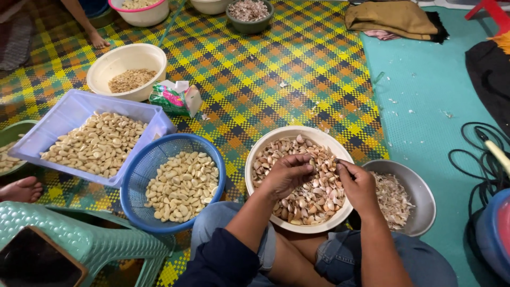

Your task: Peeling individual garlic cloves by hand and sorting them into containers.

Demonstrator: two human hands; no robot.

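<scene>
A cream bowl [276, 137] full of unpeeled garlic cloves [313, 199] rests on my lap. My left hand [286, 174] is curled down into the cloves, fingertips pinched among them. My right hand [357, 183] hovers over the bowl's right side, fingers closed around what looks like a small clove or tool; I cannot make it out. A steel bowl [419, 191] of papery skins sits just right of it. A blue round basket [139, 170] of peeled cloves stands to the left.
A pale blue rectangular tray [69, 109] of peeled cloves, a cream bowl [123, 56] of scraps and a tissue pack [175, 98] lie on the checked mat. Other people's feet [21, 190] show at left. A green stool [79, 234] and black cables [473, 159] flank me.
</scene>
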